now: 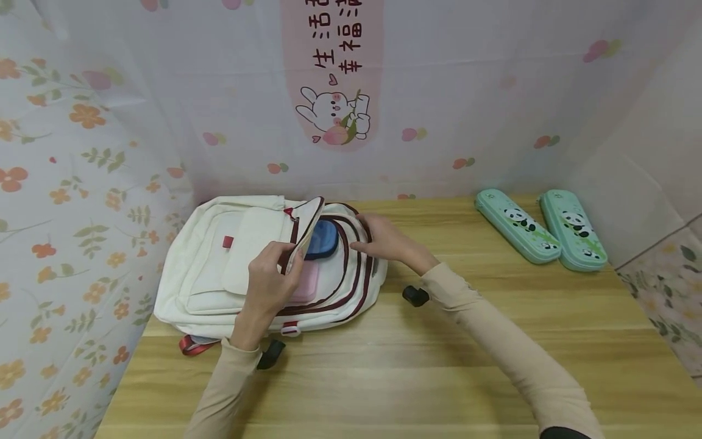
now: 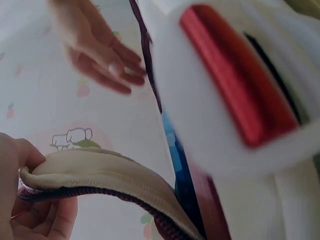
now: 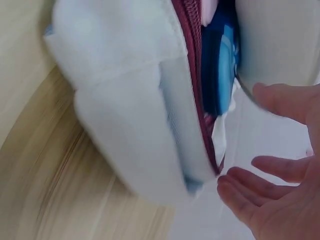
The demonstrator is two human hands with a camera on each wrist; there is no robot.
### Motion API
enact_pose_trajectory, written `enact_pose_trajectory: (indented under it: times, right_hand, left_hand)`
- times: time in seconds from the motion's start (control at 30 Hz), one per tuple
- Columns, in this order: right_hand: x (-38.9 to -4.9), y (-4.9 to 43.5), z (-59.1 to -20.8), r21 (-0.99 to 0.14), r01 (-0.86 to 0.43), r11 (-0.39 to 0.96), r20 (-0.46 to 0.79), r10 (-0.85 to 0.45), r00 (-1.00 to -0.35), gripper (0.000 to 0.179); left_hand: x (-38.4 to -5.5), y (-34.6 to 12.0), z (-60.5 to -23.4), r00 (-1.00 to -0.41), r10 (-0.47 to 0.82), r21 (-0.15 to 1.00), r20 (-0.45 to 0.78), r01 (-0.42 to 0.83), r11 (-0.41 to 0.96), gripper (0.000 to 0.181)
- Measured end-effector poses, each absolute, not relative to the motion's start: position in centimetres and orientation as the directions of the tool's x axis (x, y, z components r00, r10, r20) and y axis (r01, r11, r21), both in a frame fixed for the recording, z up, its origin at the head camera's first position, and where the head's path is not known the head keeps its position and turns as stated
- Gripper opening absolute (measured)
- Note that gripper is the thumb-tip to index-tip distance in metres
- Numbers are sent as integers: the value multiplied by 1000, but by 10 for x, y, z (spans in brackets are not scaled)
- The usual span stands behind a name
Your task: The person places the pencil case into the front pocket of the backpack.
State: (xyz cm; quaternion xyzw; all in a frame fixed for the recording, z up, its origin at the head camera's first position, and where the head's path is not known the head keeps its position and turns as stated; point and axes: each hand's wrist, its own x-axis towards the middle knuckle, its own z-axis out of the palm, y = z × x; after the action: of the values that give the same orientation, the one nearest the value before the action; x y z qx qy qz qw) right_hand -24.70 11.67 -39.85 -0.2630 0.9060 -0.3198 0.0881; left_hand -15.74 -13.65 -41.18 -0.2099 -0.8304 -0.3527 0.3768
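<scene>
A white backpack (image 1: 208,268) with dark red zippers lies on the table, its front pocket unzipped. My left hand (image 1: 269,274) pinches the edge of the pocket flap (image 2: 110,172) and holds it lifted. Inside the pocket are a blue case (image 1: 323,239) and a pink item (image 1: 304,285), the latter partly hidden by my left hand. By the top end of the backpack is my right hand (image 1: 386,239). In the right wrist view its fingers (image 3: 242,197) are spread and loosely bent beside the pocket opening, holding nothing.
Two mint-green pencil cases with pandas, a left one (image 1: 518,225) and a right one (image 1: 574,230), lie at the back right of the wooden table (image 1: 384,378). A printed cloth (image 1: 439,79) hangs behind. A red strap (image 1: 193,347) sticks out under the backpack.
</scene>
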Motion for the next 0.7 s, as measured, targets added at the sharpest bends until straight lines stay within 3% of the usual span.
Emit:
enact_pose_trajectory:
  times: [0.23, 0.7]
  right_hand:
    - [-241, 167, -401, -653, -309, 692, -38, -437, -899, 76]
    - [-227, 265, -407, -545, -218, 810, -57, -295, -954, 72]
  left_hand:
    - [-156, -139, -411, -644, 85, 440, 760, 606, 662, 11]
    - [-156, -138, -414, -636, 83, 430, 767, 607, 668, 11]
